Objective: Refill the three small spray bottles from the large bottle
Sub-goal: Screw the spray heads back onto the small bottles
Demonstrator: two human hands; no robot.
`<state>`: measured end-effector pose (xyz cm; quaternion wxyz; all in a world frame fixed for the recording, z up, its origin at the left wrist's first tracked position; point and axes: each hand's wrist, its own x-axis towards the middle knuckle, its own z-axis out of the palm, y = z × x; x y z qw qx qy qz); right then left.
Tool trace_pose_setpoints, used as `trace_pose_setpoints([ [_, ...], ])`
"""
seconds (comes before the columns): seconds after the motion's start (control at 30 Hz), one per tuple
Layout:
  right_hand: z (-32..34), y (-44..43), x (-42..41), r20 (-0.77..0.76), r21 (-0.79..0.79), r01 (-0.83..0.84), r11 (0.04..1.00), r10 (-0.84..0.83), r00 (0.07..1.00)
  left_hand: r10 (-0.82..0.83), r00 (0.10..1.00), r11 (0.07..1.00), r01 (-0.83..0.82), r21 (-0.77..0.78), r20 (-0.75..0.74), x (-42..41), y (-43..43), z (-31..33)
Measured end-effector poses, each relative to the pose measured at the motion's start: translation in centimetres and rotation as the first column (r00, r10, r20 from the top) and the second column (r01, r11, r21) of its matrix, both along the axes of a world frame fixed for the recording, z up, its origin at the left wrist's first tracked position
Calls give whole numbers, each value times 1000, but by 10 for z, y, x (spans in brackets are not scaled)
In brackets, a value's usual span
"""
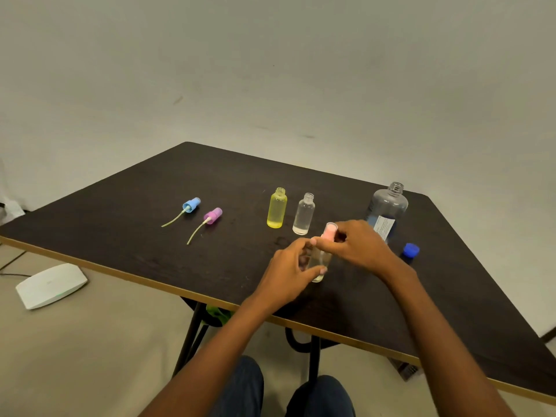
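**Pink-headed spray bottle (318,266): gripped by left hand (288,273) and right hand (359,246)**

Located at near-centre of dark table (135,236), roughly upright, in front of the other two small bottles. Clear body, mostly hidden by fingers. Contact between base and tabletop: cannot tell.

Grip, left side: fingers and thumb curled round clear body from the left, thumb tip across lower front.

Grip, right side: reaches in from the right and pinches pink spray head (330,230) at bottle neck between thumb and curled fingers. Head screwed down or loose: cannot tell.

Behind the hands, upright and open-necked: yellow bottle (276,209) and, just beside it on the right without touching, clear bottle (304,215). Thin layer of liquid visible at bottom of the latter.

At far right of table, behind right hand: large bottle (388,206), upright, uncapped, threaded neck exposed. Clear walls, white label on front, lower part hidden by right hand.

Near base of large bottle, on tabletop just right of right wrist: blue cap (411,250).

On left part of table, well apart from all bottles: blue spray head (191,204) and purple spray head (213,215). Both on their sides, near each other, not touching. Pale dip tube on each, trailing toward near-left edge.

Off table: flat white device (51,285) on floor at left. Green item (218,314) under near table edge, not identifiable. Knees in blue jeans (240,386) at bottom of view.
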<state>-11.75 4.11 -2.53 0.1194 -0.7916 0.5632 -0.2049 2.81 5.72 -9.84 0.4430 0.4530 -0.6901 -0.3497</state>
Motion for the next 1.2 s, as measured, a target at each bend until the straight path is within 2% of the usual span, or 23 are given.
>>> trace_pose_setpoints([
  [0.07,-2,-3,1,55,-14,-2,1000,3,999,18,1000,1000,-18,8,-14,-1,-1,0],
  [0.2,-14,1,13,121,-129,124,984,-108,987,42,999,999,-41,-22,5,-2,1,1],
  [0.47,-30,12,30,199,-286,392,874,-346,917,67,996,996,-63,-68,50,-6,6,0],
  [0.6,-35,13,36,235,-326,464,824,-405,884,72,996,996,-69,-58,57,-7,5,0],
  [0.77,-37,19,34,214,-243,450,859,-405,889,94,992,994,-89,-56,86,-4,2,2],
  [0.93,-45,27,23,322,-26,377,926,-350,880,46,992,998,-40,-56,121,1,-1,-2],
  [1.0,-49,26,22,334,3,355,935,-336,881,52,985,998,-44,-50,166,10,-1,-2],
  [1.07,-51,20,22,359,-16,378,926,-347,866,150,963,987,-133,-90,225,28,-5,3],
  [1.2,-51,-1,18,459,-4,466,885,-412,787,376,898,926,-356,-122,231,77,-21,22],
])
